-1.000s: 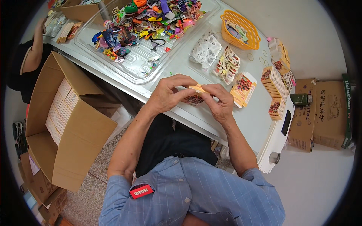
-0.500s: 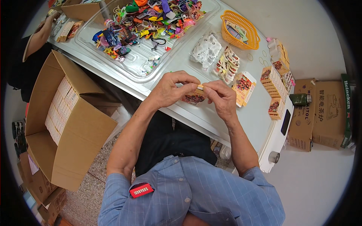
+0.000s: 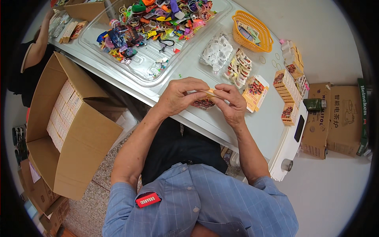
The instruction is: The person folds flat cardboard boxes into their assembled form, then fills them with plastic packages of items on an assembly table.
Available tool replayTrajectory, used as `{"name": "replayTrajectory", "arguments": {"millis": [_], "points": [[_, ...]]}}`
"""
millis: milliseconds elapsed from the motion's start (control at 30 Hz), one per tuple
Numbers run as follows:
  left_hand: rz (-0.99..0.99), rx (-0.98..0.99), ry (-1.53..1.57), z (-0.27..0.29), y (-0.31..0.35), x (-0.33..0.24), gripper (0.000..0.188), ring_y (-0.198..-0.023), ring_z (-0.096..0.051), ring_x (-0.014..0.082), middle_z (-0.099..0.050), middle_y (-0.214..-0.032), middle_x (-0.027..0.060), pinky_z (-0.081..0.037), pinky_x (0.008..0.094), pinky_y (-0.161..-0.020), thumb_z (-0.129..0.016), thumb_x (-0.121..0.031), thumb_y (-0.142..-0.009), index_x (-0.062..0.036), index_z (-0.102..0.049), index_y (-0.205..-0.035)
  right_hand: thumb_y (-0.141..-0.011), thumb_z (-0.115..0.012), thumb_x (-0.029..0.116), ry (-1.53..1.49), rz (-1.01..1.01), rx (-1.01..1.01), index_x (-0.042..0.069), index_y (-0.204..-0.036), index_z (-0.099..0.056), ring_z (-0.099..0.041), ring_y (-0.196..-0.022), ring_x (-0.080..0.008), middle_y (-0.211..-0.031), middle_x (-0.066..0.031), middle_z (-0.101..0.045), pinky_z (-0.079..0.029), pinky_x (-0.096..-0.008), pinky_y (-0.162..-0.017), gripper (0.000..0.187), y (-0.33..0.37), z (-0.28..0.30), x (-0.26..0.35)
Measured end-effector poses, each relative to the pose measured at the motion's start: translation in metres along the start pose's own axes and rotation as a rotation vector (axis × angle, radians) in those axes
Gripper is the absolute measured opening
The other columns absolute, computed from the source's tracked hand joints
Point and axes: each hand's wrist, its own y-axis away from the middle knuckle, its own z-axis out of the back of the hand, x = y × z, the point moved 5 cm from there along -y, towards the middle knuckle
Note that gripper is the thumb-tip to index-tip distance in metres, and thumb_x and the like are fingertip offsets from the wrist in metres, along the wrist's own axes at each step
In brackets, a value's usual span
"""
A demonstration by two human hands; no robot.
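A small printed cardboard box (image 3: 203,104) is held between my two hands over the table's near edge. My left hand (image 3: 179,94) pinches its upper left side, fingertips and thumb closed at the top edge. My right hand (image 3: 232,104) grips the upper right corner of the same box, thumb and fingers pressed together at the yellow top flap. The fingers partly cover the box. Just right of my right hand, a flat printed yellow carton (image 3: 255,94) lies on the table. Beyond it are a pile of printed cutout cards (image 3: 239,68) and a heap of small white packets (image 3: 217,51).
A clear plastic tray (image 3: 148,73) holds many colourful trinkets. An orange basket (image 3: 256,45) with cards stands at the back. Stacked small boxes (image 3: 287,87) and a phone (image 3: 299,128) are on the right. Left of me, a large carton (image 3: 85,146) contains rows of boxes; a co-worker's arm (image 3: 38,47) shows beyond.
My right hand has shifted slightly up and turned at the box's top, where the yellow flap now tilts. The co-worker's arm at the far left has moved up.
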Motion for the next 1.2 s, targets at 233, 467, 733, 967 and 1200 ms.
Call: {"name": "replayTrajectory", "arguments": {"millis": [233,467,733,967,1200], "points": [[0.082,0.036,0.063,0.002,-0.001,0.005,0.018,-0.094,-0.070,0.0130,-0.074,-0.106,0.0055,-0.058,0.0268,-0.071,-0.074,-0.008,-0.089,-0.0056,-0.076,-0.107,-0.085,-0.075,-0.004,0.085,0.008,-0.018,0.004,-0.106,-0.076,-0.064,-0.102,-0.0171,-0.113,-0.0106,-0.068,-0.052,-0.0280,-0.088,0.023,0.002,-0.005,0.001],[0.012,0.008,0.097,-0.004,0.001,0.013,0.019,-0.098,-0.069,0.0169,-0.070,-0.112,0.0133,-0.059,0.0280,-0.082,-0.071,0.001,-0.090,0.0010,-0.073,-0.109,-0.093,-0.069,-0.002,-0.058,-0.092,-0.023,0.003,-0.131,-0.063,-0.062,-0.100,-0.0128,-0.115,-0.0084,-0.065,-0.051,-0.0249,-0.082,0.038,0.019,-0.010,-0.021],[0.157,-0.089,0.163,-0.013,0.021,0.025,0.032,-0.093,-0.068,0.0110,-0.071,-0.106,0.0071,-0.056,0.0247,-0.071,-0.073,-0.009,-0.093,-0.0017,-0.066,-0.123,-0.098,-0.065,0.002,-0.176,-0.270,-0.160,0.004,-0.147,-0.047,-0.059,-0.093,-0.0085,-0.113,-0.0053,-0.063,-0.050,-0.0227,-0.078,0.053,0.033,-0.023,-0.020],[0.156,-0.111,0.153,-0.011,0.022,0.029,0.033,-0.095,-0.068,0.0129,-0.072,-0.104,0.0093,-0.057,0.0263,-0.076,-0.073,-0.006,-0.093,-0.0011,-0.063,-0.123,-0.100,-0.063,0.004,-0.087,-0.257,-0.128,0.002,-0.144,-0.050,-0.060,-0.094,-0.0090,-0.110,-0.0053,-0.066,-0.051,-0.0234,-0.081,0.047,0.036,-0.022,-0.031],[0.228,-0.076,0.192,-0.009,0.027,0.035,0.027,-0.091,-0.069,0.0133,-0.072,-0.102,0.0109,-0.059,0.0254,-0.074,-0.073,-0.007,-0.093,-0.0002,-0.061,-0.117,-0.100,-0.062,0.004,-0.175,-0.296,-0.086,0.002,-0.142,-0.053,-0.062,-0.100,-0.0108,-0.114,-0.0060,-0.066,-0.052,-0.0252,-0.089,0.043,0.034,-0.025,-0.035]]}}
